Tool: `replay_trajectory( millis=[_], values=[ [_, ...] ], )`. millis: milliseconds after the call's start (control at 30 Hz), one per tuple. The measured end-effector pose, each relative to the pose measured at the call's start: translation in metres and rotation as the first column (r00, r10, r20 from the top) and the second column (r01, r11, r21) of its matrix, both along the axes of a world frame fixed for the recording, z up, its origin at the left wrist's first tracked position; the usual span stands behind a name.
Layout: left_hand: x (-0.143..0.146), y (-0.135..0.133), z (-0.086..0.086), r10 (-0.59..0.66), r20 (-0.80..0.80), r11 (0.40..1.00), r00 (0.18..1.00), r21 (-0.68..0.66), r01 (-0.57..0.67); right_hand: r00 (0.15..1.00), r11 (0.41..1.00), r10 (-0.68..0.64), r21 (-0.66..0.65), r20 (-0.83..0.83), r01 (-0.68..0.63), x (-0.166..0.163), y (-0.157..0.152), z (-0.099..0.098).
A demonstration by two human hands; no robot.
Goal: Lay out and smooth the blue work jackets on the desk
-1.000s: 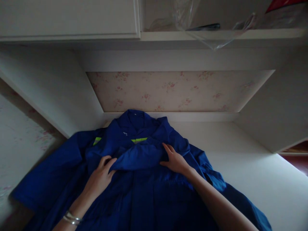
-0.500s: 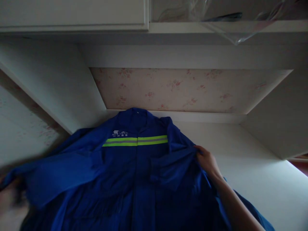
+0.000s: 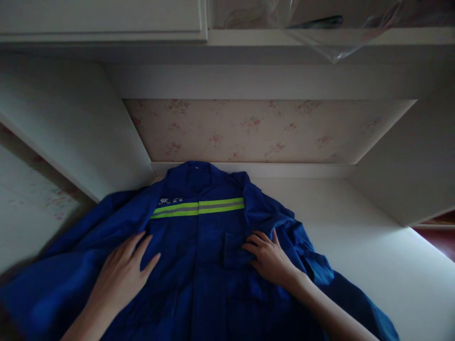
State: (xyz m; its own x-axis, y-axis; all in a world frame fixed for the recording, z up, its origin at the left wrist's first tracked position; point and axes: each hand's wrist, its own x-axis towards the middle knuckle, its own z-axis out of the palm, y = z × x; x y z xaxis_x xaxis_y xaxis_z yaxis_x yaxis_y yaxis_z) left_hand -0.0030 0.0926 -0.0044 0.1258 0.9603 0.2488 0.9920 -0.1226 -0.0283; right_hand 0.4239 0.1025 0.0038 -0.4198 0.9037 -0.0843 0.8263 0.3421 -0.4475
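Two flat palms are what you have on the blue work jacket (image 3: 199,265), which lies face up and spread across the white desk top (image 3: 373,255). Your left hand (image 3: 122,274) rests on the cloth with its fingers spread and stretched out, holding nothing, just pressing down on the chest panel at that side. Your right hand (image 3: 270,258) lies open too, fingers a little apart, its fingertips (image 3: 250,241) touching the edge of the chest pocket (image 3: 232,248) that sits between your hands, nearer the right one.

Beyond both hands, a yellow-green reflective stripe (image 3: 199,207) runs straight across the chest, and a small white logo (image 3: 170,201) sits just above the stripe's end on your left hand's side. The collar (image 3: 197,171) lies farther still, up against the base of the flowered back wall (image 3: 263,130). The jacket's sleeves trail off outward past each wrist, the one by your left hand blurred at the picture's edge.

High above your hands, a shelf (image 3: 320,35) carries a sheet of clear plastic (image 3: 320,42) that hangs over its front lip, and a closed white cabinet door (image 3: 103,16) stands beside it.
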Motion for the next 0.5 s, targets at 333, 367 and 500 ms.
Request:
replay_trajectory(
  millis=[333, 367, 500],
  values=[
    [-0.049, 0.067, -0.039, 0.003, -0.232, 1.000, 0.973, 0.008, -0.001, 0.105, 0.634, -0.610, -0.404, -0.785, 0.659, 0.116, -0.045, 0.046],
    [-0.055, 0.073, -0.039, -0.025, -0.213, 1.000, 0.977, 0.007, 0.027, 0.121, 0.620, -0.643, -0.421, -0.756, 0.661, 0.125, -0.060, 0.039],
    [-0.068, 0.093, -0.032, -0.088, -0.034, 0.996, 0.996, -0.019, 0.088, 0.128, 0.489, -0.824, -0.578, -0.552, 0.653, 0.151, -0.124, -0.007]
  ],
)
